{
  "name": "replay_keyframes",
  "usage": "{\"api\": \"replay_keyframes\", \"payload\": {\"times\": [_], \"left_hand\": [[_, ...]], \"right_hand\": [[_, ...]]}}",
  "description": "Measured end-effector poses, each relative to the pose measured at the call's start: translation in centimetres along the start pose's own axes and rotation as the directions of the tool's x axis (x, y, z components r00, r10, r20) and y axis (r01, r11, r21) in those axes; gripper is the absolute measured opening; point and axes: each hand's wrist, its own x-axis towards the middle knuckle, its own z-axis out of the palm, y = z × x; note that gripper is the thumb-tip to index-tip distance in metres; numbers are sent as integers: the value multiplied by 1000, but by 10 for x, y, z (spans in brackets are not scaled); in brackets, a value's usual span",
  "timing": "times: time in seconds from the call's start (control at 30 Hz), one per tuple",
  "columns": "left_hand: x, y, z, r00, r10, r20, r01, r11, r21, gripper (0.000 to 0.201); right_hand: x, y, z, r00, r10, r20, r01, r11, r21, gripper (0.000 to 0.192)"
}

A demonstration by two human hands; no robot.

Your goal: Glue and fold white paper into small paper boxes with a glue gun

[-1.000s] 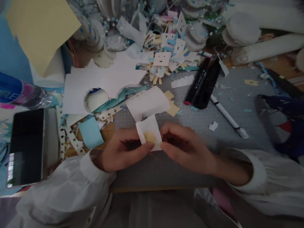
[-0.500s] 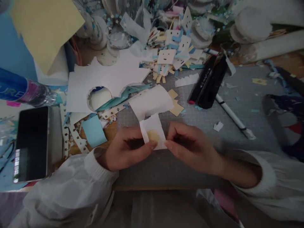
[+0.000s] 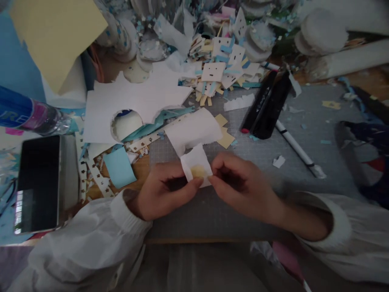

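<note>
Between my two hands is a small white piece of paper [image 3: 197, 157] with a yellowish patch near its lower edge. My left hand [image 3: 165, 188] pinches its lower left side, the thumb lying over the front by the yellow patch. At the lower right corner, my right hand [image 3: 240, 182] grips the same paper between thumb and fingertips. Just beyond it a larger curled white paper [image 3: 194, 127] lies on the grey cutting mat [image 3: 252, 207]. Pale yellow paper pieces [image 3: 225, 132] stick out beside that curled sheet.
A black marker [image 3: 259, 101] and a black case lie right of centre, near a white pen [image 3: 299, 150]. Paper figures with drawn faces [image 3: 213, 72] pile up at the back. On the left are a phone [image 3: 38, 182], a bottle [image 3: 33, 113], a blue sticky note [image 3: 120, 167] and cut white paper [image 3: 100, 113].
The small paper has tilted slightly and shifted a little right and up. My left thumb has slid a bit to the right across it. Both hands still grip it.
</note>
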Motion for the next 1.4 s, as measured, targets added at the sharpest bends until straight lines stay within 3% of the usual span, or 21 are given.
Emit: {"api": "replay_keyframes", "payload": {"times": [0.23, 0.37, 0.5, 1.13, 1.4], "left_hand": [[0, -2, -2, 985, -163, -61, 142, 954, -265, 13], [-1, -4, -4, 971, -239, -10, 220, 906, -363, 14], [-3, -4, -3, 965, -259, 27, 248, 882, -402, 12], [-1, 0, 0, 970, -237, 59, 239, 871, -428, 9], [-1, 5, -1, 945, -307, 115, 325, 837, -439, 9]], "right_hand": [[-1, -2, -4, 998, -15, 61, 2, 976, 220, 12], [-3, -1, -4, 995, -65, 78, 38, 952, 304, 5], [-3, -2, -3, 991, -112, 70, 78, 926, 369, 13], [-6, 2, -1, 984, -167, 65, 164, 986, 43, 7], [-9, 3, 1, 986, -146, 76, 132, 978, 162, 7]]}}
